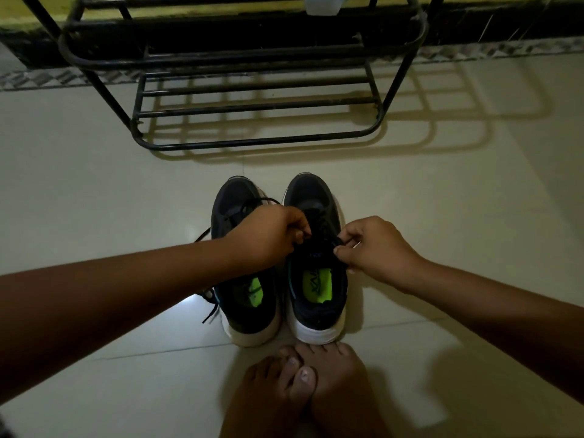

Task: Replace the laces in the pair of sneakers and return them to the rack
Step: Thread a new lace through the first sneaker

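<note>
Two dark sneakers [281, 263] stand side by side on the tiled floor [442, 216] — the left hand [268, 235] and right hand [376, 248] pinch the right shoe's black lace [319, 241]. Bare feet [303, 384] touch the heels; the black rack [252, 99] stands beyond, the left forearm crossing the left shoe.

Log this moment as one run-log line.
left hand: pinches lace | right hand: pinches lace | right sneaker: being laced | left sneaker: laces loose | rack: bottom shelf bare
</note>
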